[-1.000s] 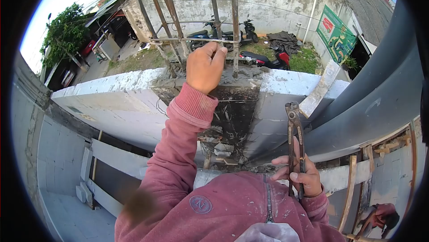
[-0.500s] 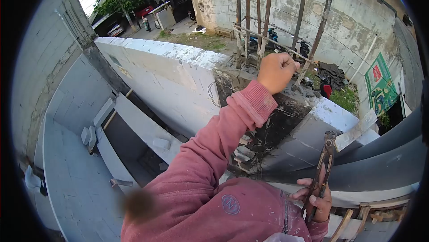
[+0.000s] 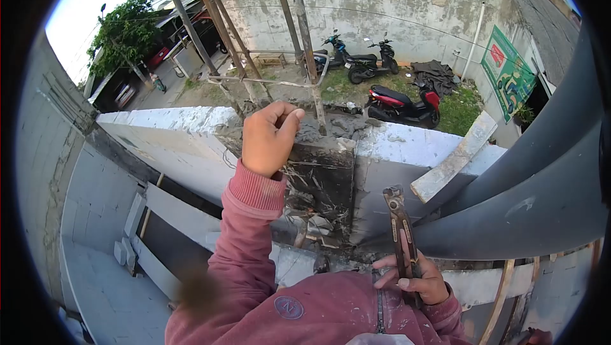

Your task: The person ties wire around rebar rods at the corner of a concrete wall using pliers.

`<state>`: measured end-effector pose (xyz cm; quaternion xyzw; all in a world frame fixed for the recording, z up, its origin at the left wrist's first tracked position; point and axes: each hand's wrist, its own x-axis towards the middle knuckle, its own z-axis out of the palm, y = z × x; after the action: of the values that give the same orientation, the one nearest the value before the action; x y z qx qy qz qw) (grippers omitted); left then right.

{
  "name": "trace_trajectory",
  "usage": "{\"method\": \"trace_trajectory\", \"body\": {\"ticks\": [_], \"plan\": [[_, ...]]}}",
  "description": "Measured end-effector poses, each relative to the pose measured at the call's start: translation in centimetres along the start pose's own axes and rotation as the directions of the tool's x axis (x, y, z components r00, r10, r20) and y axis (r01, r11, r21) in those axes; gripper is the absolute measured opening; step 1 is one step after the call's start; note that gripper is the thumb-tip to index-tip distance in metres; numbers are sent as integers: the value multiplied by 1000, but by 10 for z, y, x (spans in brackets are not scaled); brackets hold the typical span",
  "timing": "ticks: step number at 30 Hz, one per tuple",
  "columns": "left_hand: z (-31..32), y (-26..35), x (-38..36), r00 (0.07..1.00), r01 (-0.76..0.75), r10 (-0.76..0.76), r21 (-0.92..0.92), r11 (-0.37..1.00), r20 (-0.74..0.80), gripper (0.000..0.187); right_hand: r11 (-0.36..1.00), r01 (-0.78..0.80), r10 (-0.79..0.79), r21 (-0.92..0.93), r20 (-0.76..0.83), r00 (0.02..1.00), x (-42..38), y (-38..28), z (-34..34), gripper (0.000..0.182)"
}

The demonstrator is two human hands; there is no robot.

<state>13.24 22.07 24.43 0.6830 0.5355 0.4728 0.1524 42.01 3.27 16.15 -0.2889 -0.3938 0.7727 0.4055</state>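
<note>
The far wall [image 3: 407, 1] stands beyond the yard. Nearer, a low white-topped wall [image 3: 172, 141] runs left to right, broken by a dark upright strip. From there rise steel bars [image 3: 296, 20], their feet set in rough grey mortar, which seems to be what keeps them upright. A thin metal ring [image 3: 286, 83] goes around them, presumably to hold their spacing. On the right, a pale board [image 3: 454, 158] leans over the wall's top, its lower end hanging on the near side.

The left hand [image 3: 268, 138] is raised just on the near side of the bars, fingers curled and thumb close to the forefinger; whether something thin is pinched there is too small to see. The right hand [image 3: 420, 279], near and to the right, grips the pincers [image 3: 398, 224] by the handles, thumb across them, head pointing up and away; likely held so to keep the tool handy and its head clear.
</note>
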Motion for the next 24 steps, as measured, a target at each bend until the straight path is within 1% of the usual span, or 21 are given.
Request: {"method": "trace_trajectory", "body": {"ticks": [1,3,4,5,6,8,9,12,15,16,17,18,19,20,21,22,23,24], "plan": [[-4,-2,-19,998,-19,17,-28,999,-57,11,1000,-8,8,17,-3,1000,0,-2,-5,70],[-12,-8,-53,984,-55,43,-66,996,-175,7,999,5,-3,48,-34,999,-1,-1,-16,77],[-12,-12,-64,991,-13,3,-79,997,-130,6,998,15,-11,64,-52,999,2,0,-21,81],[-10,-16,-72,996,29,-36,-94,995,-83,6,996,24,-21,84,-31,999,7,-1,-24,84],[-7,-19,-73,997,24,-33,-109,994,-75,7,994,28,-27,105,-16,1000,12,-1,-27,87],[0,-17,-64,991,37,-55,-147,988,-122,7,986,37,-39,161,14,999,23,0,-30,95],[4,-16,-57,989,34,-57,-170,985,-136,6,986,26,-32,164,37,999,29,-1,-27,95],[16,-19,-37,980,-88,82,-28,996,-180,7,985,33,-50,167,95,994,44,1,-16,96],[12,-19,-31,974,-215,216,21,976,-64,9,973,58,-79,225,87,993,53,7,7,97],[0,-18,-33,964,-229,238,-88,970,122,10,971,78,-101,228,94,990,55,11,9,97],[-12,-21,-37,931,-165,233,-246,955,280,11,972,90,-109,215,80,991,58,13,14,96],[-25,-25,-42,867,-71,246,-382,921,433,11,973,100,-116,206,65,991,61,14,20,96],[-37,-33,-44,774,45,278,-487,872,569,11,974,112,-124,199,52,991,66,16,27,95],[-49,-42,-44,783,45,274,-490,871,559,17,983,114,-117,141,14,993,74,16,38,93],[-52,-50,-45,828,171,159,-513,841,537,20,990,109,-107,85,-30,994,83,14,51,92],[-51,-58,-46,853,293,37,-538,790,520,23,995,100,-97,28,-77,992,92,12,64,90],[-51,-64,-46,858,405,-87,-563,720,506,25,993,119,-121,-23,-71,990,104,10,78,87],[-55,-65,-43,789,463,-80,-505,728,609,33,987,141,-146,-78,-65,987,118,7,92,85]]}}
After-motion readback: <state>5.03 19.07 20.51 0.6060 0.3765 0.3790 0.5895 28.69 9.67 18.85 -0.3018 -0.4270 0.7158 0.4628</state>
